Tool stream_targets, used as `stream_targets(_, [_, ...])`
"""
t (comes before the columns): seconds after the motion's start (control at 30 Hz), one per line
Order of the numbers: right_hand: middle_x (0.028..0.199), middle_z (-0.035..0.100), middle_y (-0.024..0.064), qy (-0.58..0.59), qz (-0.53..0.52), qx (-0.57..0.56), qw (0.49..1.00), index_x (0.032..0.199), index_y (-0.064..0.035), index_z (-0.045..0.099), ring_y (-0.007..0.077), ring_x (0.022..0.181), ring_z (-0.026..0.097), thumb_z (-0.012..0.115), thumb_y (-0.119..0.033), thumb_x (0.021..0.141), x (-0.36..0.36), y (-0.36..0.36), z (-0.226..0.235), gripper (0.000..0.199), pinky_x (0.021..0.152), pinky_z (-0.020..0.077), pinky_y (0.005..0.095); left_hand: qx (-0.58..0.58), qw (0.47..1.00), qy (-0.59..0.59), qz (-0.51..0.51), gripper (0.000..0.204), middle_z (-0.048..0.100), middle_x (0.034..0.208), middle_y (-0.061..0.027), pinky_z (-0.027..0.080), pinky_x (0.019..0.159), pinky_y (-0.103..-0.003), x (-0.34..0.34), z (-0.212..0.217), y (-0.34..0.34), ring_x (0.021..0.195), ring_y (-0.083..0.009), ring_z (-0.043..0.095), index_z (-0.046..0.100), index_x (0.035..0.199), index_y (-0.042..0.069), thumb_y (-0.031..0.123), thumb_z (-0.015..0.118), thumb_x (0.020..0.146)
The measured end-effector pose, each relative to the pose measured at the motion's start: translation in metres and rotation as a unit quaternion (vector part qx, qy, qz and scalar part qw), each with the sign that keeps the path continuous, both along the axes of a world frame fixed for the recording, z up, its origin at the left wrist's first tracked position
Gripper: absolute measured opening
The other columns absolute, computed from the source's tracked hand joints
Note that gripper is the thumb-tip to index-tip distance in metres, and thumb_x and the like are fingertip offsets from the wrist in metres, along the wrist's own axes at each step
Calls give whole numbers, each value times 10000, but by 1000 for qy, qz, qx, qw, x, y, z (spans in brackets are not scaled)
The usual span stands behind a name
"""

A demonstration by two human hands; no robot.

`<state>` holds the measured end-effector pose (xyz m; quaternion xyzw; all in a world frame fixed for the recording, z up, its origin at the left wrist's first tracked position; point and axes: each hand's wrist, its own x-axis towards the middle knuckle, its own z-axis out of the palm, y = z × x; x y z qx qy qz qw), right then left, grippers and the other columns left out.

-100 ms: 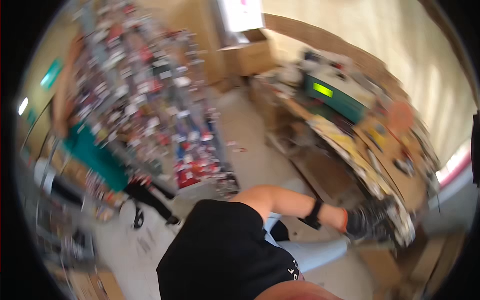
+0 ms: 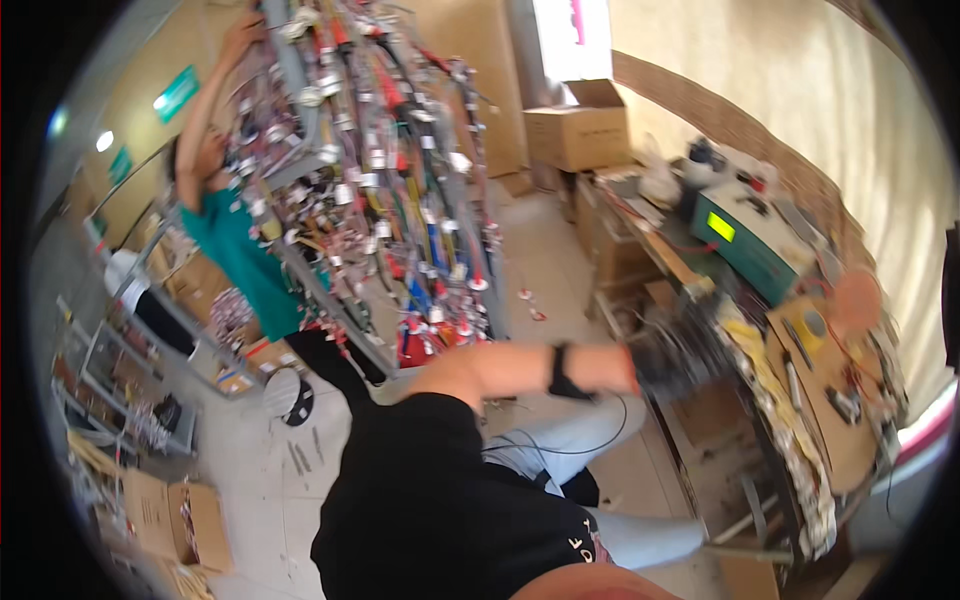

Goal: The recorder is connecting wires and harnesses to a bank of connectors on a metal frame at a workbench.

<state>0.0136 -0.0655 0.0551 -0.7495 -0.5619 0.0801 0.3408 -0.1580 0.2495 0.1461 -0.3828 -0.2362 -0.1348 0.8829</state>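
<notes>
My left hand (image 2: 690, 348) wears a dark glove with an orange edge at the cuff, and a black band (image 2: 570, 370) circles the forearm. The hand is held out over the near edge of a cluttered workbench (image 2: 815, 420). Motion smears its fingers, so their pose and anything in them cannot be made out. Closest to it are the yellowish, ragged bench edge (image 2: 745, 350) and a green box-shaped device (image 2: 755, 245) with a lit display. A thin dark cable (image 2: 590, 450) loops below the forearm, over my light trousers. My right hand is outside the picture.
Dense bundles of wire harnesses (image 2: 380, 180) hang from a metal rack on the left. A person in a green shirt (image 2: 245, 265) reaches up beside it. Cardboard boxes (image 2: 575, 135) stand behind the bench and at lower left (image 2: 150, 510). Hand tools (image 2: 845, 405) lie on the bench.
The view has swung, so the rack and bench sit farther right in the picture. My left hand has shifted up and leftward, from near the bench's lower end toward the green device.
</notes>
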Motion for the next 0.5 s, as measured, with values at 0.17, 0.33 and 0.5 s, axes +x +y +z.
stream_targets(0.17, [1147,535,172,21,135,-17,990,1202,-27,442,323,1074,498,591,-134,804,-56,80,-18,438,921,390,366,-456,827,-249,-214,448,620,1039,-114,483,810,-384,-299,238,96,866,-280,608,505,1162,0,345,403,894])
stream_targets(0.33, [1130,543,172,24,144,-41,988,1185,-24,455,322,1055,507,590,-130,803,-71,111,-42,418,909,397,367,-364,765,-531,8,523,617,1009,-161,468,823,-399,-485,357,104,880,-305,602,503,1160,-8,417,358,893])
stream_targets(0.5, [1113,551,171,26,89,-76,993,1167,-20,469,320,1035,517,590,-125,802,-63,116,-67,399,897,405,368,-463,702,-541,32,603,614,978,-209,454,835,-413,-470,310,130,893,-330,597,502,1159,-16,489,312,892])
